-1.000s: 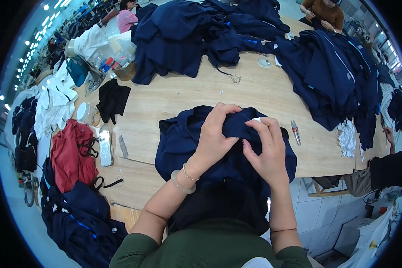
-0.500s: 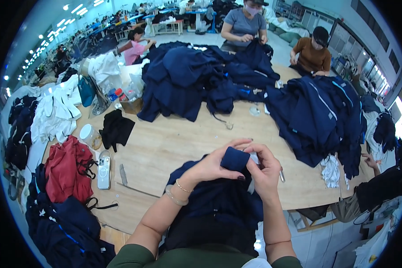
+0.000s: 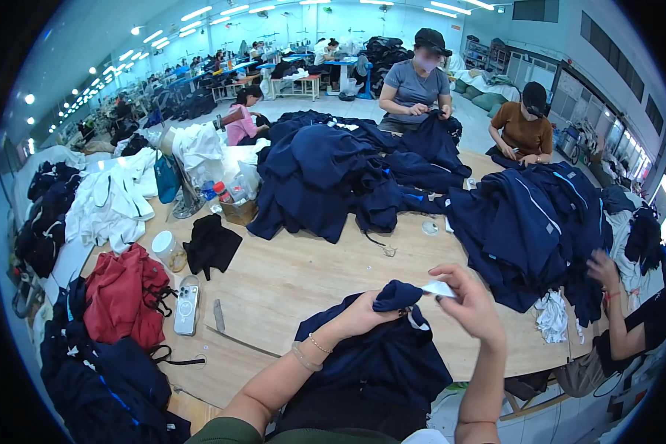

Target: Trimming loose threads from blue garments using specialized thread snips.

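A navy blue garment (image 3: 374, 355) spreads over the near table edge and my lap. My left hand (image 3: 366, 314), with bracelets at its wrist, grips a bunched end of it, fingers wrapped round the cloth. Just to the right, a small white piece (image 3: 439, 288), perhaps cloth or paper, is pinched by my right hand (image 3: 470, 300). It meets the tip of the navy bunch; whether it is joined there I cannot tell. A white strip also shows on the garment below my left hand.
Navy garments lie heaped on the table (image 3: 303, 270), in a far pile (image 3: 311, 174) and a right pile (image 3: 522, 214). At left are a phone (image 3: 186, 305), a red garment (image 3: 128, 292), a black cloth (image 3: 211, 244) and a white-lidded jar (image 3: 164, 244). Co-workers stand across and at right.
My right hand has moved right, away from my left, drawing the white piece into view. The navy end is now bunched instead of spread flat. A co-worker's hand at right has risen.
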Demonstrator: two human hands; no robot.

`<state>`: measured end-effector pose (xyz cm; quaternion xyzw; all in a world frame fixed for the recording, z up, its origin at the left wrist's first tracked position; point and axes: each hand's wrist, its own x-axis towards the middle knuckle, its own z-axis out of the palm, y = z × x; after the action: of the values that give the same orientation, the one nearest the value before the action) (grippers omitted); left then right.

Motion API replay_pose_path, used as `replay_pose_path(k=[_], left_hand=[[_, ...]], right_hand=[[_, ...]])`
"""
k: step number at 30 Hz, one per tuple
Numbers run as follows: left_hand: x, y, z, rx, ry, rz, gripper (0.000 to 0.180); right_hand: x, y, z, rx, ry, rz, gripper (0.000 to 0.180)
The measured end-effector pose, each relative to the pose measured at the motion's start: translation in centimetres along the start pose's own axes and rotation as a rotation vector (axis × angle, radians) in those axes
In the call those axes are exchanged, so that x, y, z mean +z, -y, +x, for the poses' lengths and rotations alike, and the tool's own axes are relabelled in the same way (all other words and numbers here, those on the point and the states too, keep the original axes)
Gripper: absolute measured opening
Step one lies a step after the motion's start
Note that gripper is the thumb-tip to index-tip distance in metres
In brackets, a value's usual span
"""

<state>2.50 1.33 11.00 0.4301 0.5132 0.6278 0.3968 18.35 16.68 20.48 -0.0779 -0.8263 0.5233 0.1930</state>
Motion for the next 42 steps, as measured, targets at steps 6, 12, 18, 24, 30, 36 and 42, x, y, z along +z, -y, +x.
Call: replay_pose_path(k=[6, 12, 18, 24, 30, 36, 42], left_hand=[[2.5, 0.3, -0.7, -0.004, -0.099, 0.752, 0.105], [3.4, 2.6, -0.4, 0.109, -0.353, 0.672, 0.100], [2.5, 3.8, -0.5, 0.163, -0.443, 0.499, 0.034], [2.9, 2.1, -1.3, 0.234, -0.609, 0.166, 0.024], [3.6, 4.4, -2.2, 0.380, -0.639, 0.107, 0.036], [3.2, 6.0, -3.6, 0.416, -0.668, 0.234, 0.045], [4.2, 5.3, -4.6, 0.437, -0.702, 0.406, 0.039]], right_hand=[[0.0, 1.0, 3.3, 0.048, 0.145, -0.528, 0.027], [4.2, 1.5, 3.1, -0.317, 0.186, -0.858, 0.004], [6.3, 1.4, 0.7, -0.400, 0.200, -0.810, 0.004], [6.2, 2.4, -3.1, -0.130, 0.146, -0.775, 0.010], [8.7, -0.2, -5.7, -0.451, 0.020, -0.333, 0.022], [9.7, -3.7, -8.2, -0.195, -0.038, 0.518, 0.020], [9.9, -5.3, -8.8, 0.084, -0.142, 0.910, 0.021]])
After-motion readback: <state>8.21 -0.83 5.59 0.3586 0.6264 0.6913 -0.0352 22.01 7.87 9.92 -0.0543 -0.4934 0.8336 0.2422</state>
